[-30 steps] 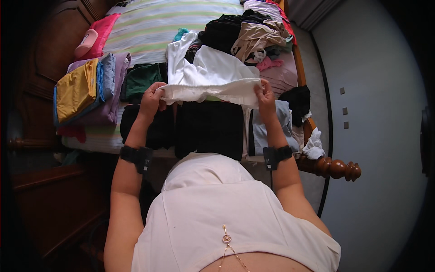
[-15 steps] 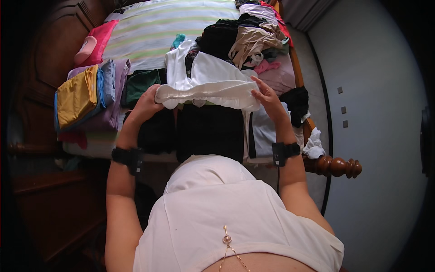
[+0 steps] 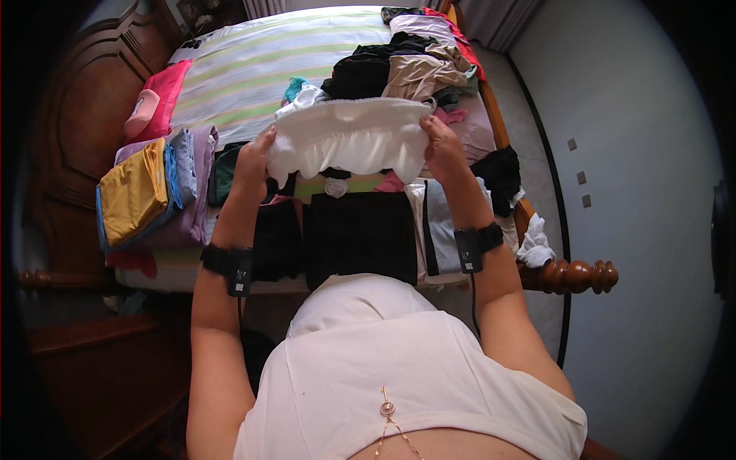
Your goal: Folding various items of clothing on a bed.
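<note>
A white garment (image 3: 349, 138) with a wide gathered band hangs stretched out above the bed. My left hand (image 3: 254, 159) pinches its left end, and my right hand (image 3: 445, 146) grips the right end. The band runs along the top, with loose ruffled cloth below; whether it is a skirt or shorts I cannot tell. Under it lies a folded black cloth (image 3: 360, 238) at the bed's near edge. A small crumpled white piece (image 3: 336, 188) rests just beyond that cloth. Part of a dark green folded garment (image 3: 225, 170) shows beside my left wrist.
Folded yellow cloth (image 3: 133, 195) tops a stack at the left, near a pink cap (image 3: 142, 113). A heap of black clothes (image 3: 360, 73) and a beige garment (image 3: 425, 77) lies at the far right. A turned wooden bedpost (image 3: 575, 277) juts out at the near right corner.
Both hands have turned the white garment so its band is up and away from me, and its gathered front now faces me. It hangs lower and more spread.
</note>
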A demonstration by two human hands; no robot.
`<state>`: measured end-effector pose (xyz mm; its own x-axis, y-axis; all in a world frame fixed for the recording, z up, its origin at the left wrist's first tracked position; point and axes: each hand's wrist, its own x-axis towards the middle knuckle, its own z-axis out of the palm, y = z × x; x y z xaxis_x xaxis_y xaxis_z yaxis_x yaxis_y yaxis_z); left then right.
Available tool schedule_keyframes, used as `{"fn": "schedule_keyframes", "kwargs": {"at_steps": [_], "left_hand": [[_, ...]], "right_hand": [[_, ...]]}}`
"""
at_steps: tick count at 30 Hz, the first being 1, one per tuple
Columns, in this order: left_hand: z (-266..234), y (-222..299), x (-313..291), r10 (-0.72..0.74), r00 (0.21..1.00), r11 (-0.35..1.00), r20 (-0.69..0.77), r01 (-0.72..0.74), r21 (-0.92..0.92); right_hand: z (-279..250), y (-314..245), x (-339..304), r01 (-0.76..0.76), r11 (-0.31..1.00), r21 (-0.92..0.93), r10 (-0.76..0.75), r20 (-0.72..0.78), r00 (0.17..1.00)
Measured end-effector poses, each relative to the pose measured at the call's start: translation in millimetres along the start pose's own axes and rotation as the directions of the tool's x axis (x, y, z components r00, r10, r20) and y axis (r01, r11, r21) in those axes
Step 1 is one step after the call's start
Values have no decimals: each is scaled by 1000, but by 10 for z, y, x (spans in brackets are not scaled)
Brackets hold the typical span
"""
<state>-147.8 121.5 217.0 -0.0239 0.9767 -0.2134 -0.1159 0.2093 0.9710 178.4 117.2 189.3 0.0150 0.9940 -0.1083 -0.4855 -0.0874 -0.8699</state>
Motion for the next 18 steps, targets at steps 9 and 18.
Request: {"fn": "schedule_keyframes", "kwargs": {"at_steps": [9, 18], "left_hand": [[752, 184, -113, -26, 941, 999, 339, 38, -29], [920, 112, -224, 95, 883, 982, 459, -158, 101]], "right_hand": [[896, 306, -191, 33, 999, -7, -29, 333, 942], [801, 234, -125, 212, 972, -104, -176, 279, 944]]}}
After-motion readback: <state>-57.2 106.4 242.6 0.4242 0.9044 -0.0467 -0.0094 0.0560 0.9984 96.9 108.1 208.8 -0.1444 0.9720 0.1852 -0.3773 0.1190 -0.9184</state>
